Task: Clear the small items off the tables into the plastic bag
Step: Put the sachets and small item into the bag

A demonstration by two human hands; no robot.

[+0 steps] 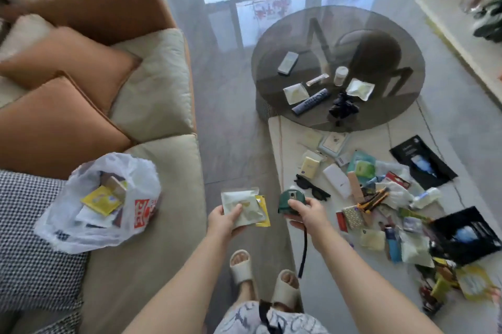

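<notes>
Left hand: the left hand [226, 218] holds two flat sachets fanned together, a pale sachet [242, 207] on top with the thumb pressed across it, and a yellow sachet [263, 210] showing behind its right edge.
Right hand: the right hand [307, 212] grips one round dark green tape measure [290, 202], fingers curled round its body; a black strap [304, 249] hangs down from it.
Plastic bag: one white plastic bag [100, 203] sits open on the sofa [152, 170], to the left of both hands; a yellow packet [100, 199] and other small items lie inside.
Glass table: on the round glass table [336, 67] I count two remotes, one pale [288, 62] and one dark [311, 101]; two white pouches [295, 92] [360, 88]; one small white bottle [341, 74]; one thin wrapped stick [317, 79]; and one crumpled black item [343, 106].
Low white table: the low white table [282, 140] carries a heap of packets too tangled to count, plus one pair of black sunglasses [312, 188] and two black sleeves [423, 162] [467, 236].
Cushions: two orange cushions [62, 59] [54, 121] on the sofa.
</notes>
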